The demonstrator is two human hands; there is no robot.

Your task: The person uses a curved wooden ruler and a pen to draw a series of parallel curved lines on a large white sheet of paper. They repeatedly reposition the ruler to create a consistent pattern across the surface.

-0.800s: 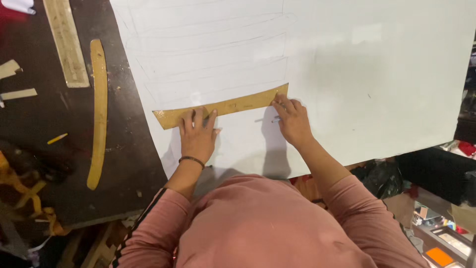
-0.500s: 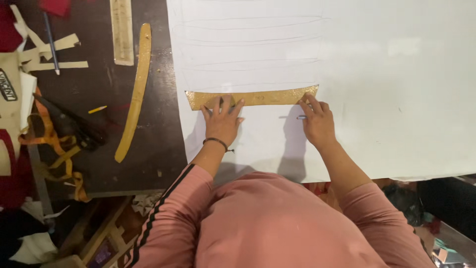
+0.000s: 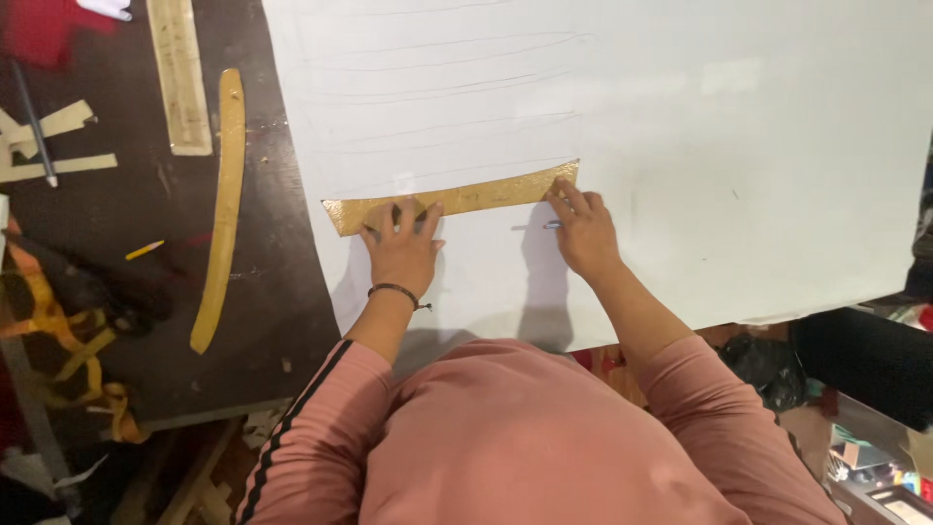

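Two hands (image 3: 491, 238) press one curved template (image 3: 452, 199) on one paper sheet (image 3: 680, 146).

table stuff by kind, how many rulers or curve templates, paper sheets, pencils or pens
Rulers and curve templates: 3 — curved template under the left hand, long curved stick, straight ruler
Large white paper sheets: 1
Pencils or pens: 3 — one in the right hand, yellow stub, dark one
Total: 7

We see a matt white paper sheet (image 3: 680, 146), a worn tan cardboard-like template (image 3: 457, 199) — slightly shiny — and a dark, scuffed wooden desk (image 3: 282, 282).
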